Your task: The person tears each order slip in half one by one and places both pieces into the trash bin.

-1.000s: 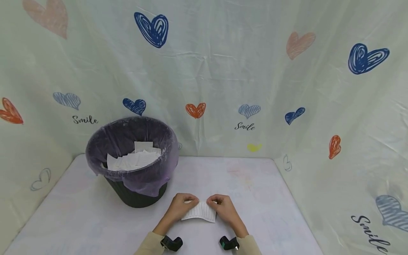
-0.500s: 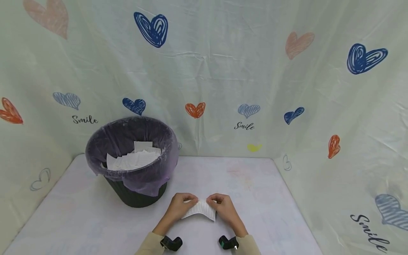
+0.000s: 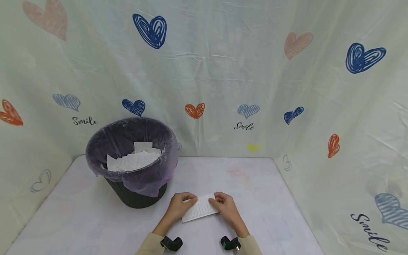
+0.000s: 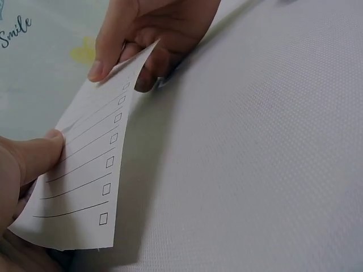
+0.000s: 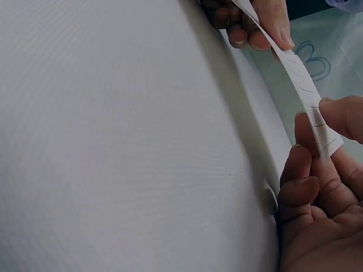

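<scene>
Between both hands is a white paper slip printed with ruled lines and a row of small checkboxes, which show clearly on the paper in the left wrist view. My left hand pinches its left part, thumb on the printed face and fingers behind. The right hand pinches the other end the same way, thumb on top. In the right wrist view the slip appears nearly edge-on, slightly bowed, held above the table with its shadow below.
A dark bin lined with a purple bag stands at the back left of the white table. Many white paper pieces fill it. A curtain printed with hearts surrounds the table.
The slip was arched between the hands and now lies flatter, its right end raised. The right hand has shifted its grip slightly to the right; the left hand has hardly moved.
</scene>
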Tool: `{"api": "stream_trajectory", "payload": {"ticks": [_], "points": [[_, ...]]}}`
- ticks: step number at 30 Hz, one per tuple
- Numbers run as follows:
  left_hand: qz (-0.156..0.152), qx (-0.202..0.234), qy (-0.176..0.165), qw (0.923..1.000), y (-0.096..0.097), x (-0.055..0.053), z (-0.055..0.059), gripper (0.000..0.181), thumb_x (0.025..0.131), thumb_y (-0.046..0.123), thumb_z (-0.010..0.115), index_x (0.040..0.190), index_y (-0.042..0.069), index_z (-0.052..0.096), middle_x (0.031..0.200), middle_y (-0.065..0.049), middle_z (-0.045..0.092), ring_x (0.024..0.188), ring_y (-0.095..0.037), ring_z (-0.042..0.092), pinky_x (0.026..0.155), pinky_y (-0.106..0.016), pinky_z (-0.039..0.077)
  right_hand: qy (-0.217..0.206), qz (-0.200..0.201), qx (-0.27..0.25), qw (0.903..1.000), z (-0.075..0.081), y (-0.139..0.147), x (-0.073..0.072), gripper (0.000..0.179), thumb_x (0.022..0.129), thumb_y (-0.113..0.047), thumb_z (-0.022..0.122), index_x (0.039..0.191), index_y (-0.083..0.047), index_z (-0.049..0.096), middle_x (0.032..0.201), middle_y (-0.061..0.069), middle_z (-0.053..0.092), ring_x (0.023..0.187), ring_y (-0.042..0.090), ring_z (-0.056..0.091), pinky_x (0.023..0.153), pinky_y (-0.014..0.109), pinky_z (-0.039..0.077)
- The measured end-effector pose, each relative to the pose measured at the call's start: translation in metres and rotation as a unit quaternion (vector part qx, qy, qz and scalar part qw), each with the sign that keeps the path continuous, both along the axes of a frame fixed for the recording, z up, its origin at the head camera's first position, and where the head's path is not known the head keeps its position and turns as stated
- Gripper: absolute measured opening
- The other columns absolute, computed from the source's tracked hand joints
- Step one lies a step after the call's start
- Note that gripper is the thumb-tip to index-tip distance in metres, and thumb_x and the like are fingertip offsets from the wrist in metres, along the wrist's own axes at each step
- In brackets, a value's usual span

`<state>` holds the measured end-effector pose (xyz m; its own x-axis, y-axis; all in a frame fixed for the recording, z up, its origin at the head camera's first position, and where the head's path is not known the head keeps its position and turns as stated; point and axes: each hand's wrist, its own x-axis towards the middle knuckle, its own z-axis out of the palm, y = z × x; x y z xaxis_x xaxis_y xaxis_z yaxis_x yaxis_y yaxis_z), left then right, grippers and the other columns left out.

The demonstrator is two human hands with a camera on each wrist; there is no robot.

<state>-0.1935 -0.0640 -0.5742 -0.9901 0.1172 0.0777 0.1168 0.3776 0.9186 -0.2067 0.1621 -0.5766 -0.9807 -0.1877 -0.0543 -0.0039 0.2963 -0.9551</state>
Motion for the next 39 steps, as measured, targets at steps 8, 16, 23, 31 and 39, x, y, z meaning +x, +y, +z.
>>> {"api": "stream_trajectory", "payload": {"ticks": [8,16,23,31,39], "points": [[0.026,0.008,-0.011,0.9996,-0.002,0.000,-0.002,0.024,0.093,0.026,0.077,0.105,0.006,0.079,0.100,-0.010,0.077,0.096,-0.028,0.071,0.086,-0.045,0.056,-0.002,-0.032,0.019,0.9993,0.000,0.008,0.004,0.023,0.094,-0.020,0.076,0.100,0.001,0.072,0.085,0.005,0.071,0.068,0.010,0.056,0.057,0.021,0.046],[0.007,0.060,-0.043,0.9972,-0.006,0.000,-0.003,0.031,0.095,0.022,0.075,0.112,-0.004,0.073,0.093,-0.010,0.078,0.072,-0.006,0.063,0.062,-0.021,0.049,-0.009,-0.061,0.000,0.9981,0.000,0.015,0.002,0.025,0.094,-0.022,0.076,0.101,0.001,0.071,0.086,0.005,0.071,0.071,0.009,0.058,0.060,0.022,0.048],[0.043,0.050,-0.042,0.9969,-0.007,0.000,-0.001,0.020,0.096,0.019,0.073,0.095,-0.001,0.071,0.071,0.001,0.064,0.063,-0.007,0.048,0.056,-0.020,0.037,-0.022,-0.091,-0.026,0.9953,0.004,0.016,0.001,0.028,0.093,-0.024,0.078,0.104,0.001,0.071,0.084,0.006,0.072,0.066,0.011,0.058,0.058,0.024,0.049],[0.067,0.054,-0.038,0.9956,-0.005,0.000,-0.001,0.016,0.095,0.014,0.073,0.094,-0.001,0.070,0.079,-0.007,0.072,0.068,-0.009,0.054,0.061,-0.021,0.043,-0.034,-0.101,-0.031,0.9938,0.003,0.017,0.000,0.027,0.091,-0.022,0.079,0.099,0.002,0.070,0.076,0.003,0.067,0.062,0.012,0.054,0.056,0.024,0.047],[0.068,0.070,-0.038,0.9945,-0.002,0.002,-0.002,0.014,0.097,0.012,0.071,0.094,-0.001,0.067,0.083,-0.007,0.071,0.074,-0.012,0.057,0.065,-0.022,0.045,-0.032,-0.097,-0.034,0.9942,0.000,0.017,-0.002,0.025,0.092,-0.020,0.077,0.097,0.003,0.068,0.070,0.000,0.065,0.060,0.012,0.053,0.056,0.024,0.045]]}}
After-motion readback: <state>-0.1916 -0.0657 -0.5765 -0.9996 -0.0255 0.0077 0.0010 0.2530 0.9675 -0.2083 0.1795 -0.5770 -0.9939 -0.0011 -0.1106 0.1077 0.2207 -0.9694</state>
